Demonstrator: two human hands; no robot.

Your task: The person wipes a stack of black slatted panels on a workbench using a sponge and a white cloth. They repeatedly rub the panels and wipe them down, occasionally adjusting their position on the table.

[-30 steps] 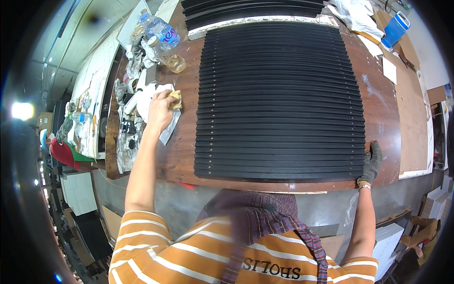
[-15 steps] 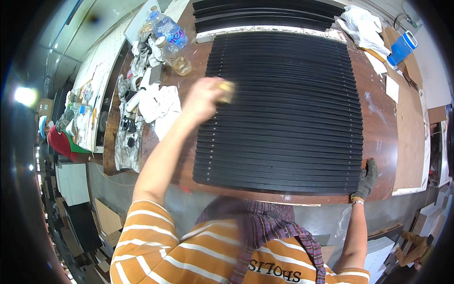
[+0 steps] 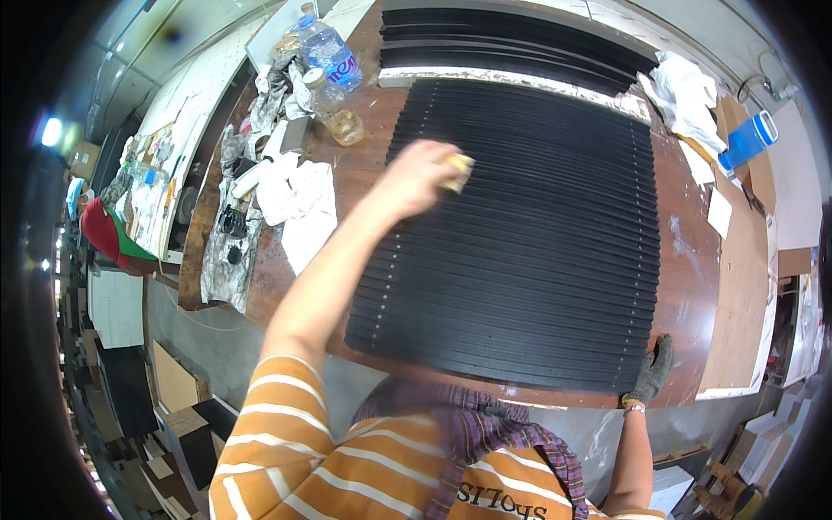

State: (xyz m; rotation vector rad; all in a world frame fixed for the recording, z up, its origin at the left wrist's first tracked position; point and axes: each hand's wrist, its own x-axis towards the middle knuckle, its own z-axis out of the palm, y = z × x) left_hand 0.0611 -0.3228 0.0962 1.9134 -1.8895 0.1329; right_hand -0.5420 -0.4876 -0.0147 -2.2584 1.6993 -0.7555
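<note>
Many narrow black slats (image 3: 520, 260) lie side by side as one wide ribbed panel on the brown table (image 3: 693, 277), with a line of small pale dots near each end. My bare left hand (image 3: 416, 178) is closed on a small yellow sponge (image 3: 457, 173) over the upper left part of the slats. The sponge seems to touch their surface; its underside is hidden. My right hand (image 3: 650, 373), in a dark grey knit glove, lies with fingers stretched out beside the near right corner of the slats, at the table's front edge.
Beyond a pale strip (image 3: 511, 85) lie more black slats (image 3: 511, 43). Left are white cloths (image 3: 299, 204), a jar (image 3: 336, 113), a large plastic bottle (image 3: 328, 56) and a stained sheet. At the right stand a blue jug (image 3: 747, 141) and a white cloth (image 3: 683, 95).
My left hand has slid to the right across the slats with the sponge. My right hand stays by the near right corner. The whole view has shifted and tilted slightly.
</note>
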